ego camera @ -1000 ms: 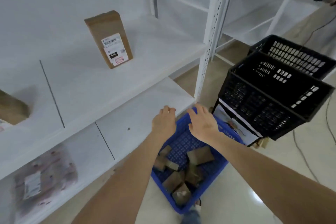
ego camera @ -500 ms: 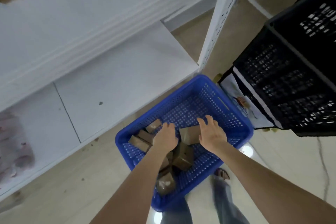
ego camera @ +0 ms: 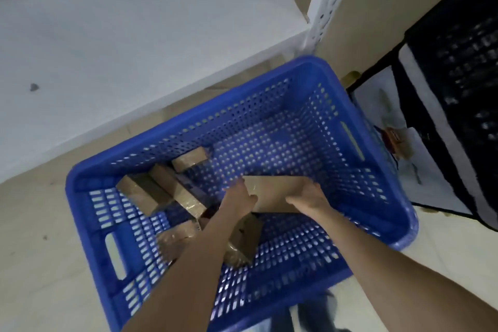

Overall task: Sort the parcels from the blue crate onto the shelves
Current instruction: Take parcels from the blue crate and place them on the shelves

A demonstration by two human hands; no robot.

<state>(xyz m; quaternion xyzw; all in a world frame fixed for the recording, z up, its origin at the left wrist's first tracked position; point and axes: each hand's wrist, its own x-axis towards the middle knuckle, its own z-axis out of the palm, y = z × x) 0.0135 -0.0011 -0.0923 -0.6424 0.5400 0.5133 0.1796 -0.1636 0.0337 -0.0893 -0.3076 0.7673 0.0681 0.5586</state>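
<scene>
I am holding a flat brown parcel [ego camera: 272, 193] inside the blue crate [ego camera: 310, 63].
My left hand [ego camera: 238, 198] is gripping its left edge and my right hand [ego camera: 310, 197] is gripping its right edge, near the crate's middle. Other brown parcels [ego camera: 145, 194] are lying toward the crate's left end, and the crate is standing on the floor just beside the white shelf [ego camera: 134, 21].

Two forearms, the left forearm [ego camera: 188, 264] and the right forearm [ego camera: 390, 264], show bare from the frame's lower edge to the wrists. They end in the left hand [ego camera: 238, 198] and the right hand [ego camera: 307, 197]. Nearer the body than the hands, between the arms, dark blue trouser legs [ego camera: 320, 307] show, blurred
</scene>
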